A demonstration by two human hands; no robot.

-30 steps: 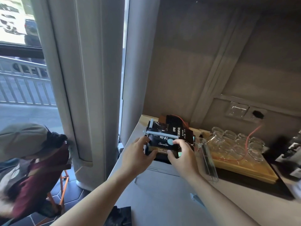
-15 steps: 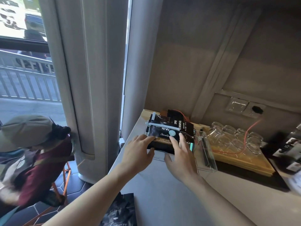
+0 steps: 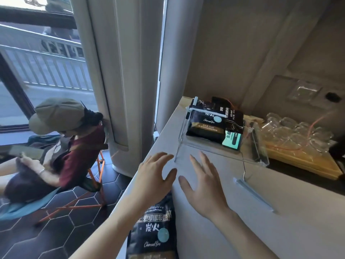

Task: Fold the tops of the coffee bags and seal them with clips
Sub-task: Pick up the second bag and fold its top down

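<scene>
Worktop (image 3: 280,230) carries everything we see. On it, a clear box (image 3: 257,156) holds two clipped coffee bags (image 3: 205,124). Nearer us than the box lies another coffee bag (image 3: 155,230), partly under our left forearm. Our left hand (image 3: 153,178) and right hand (image 3: 203,186) hover just before the box, fingers spread, holding nothing.

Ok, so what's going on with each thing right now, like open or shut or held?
Left hand: open, holding nothing.
Right hand: open, holding nothing.
Clipped coffee bag: sealed with a clip, lying in the clear tray.
Near coffee bag: lying flat, untouched; top hidden.
</scene>
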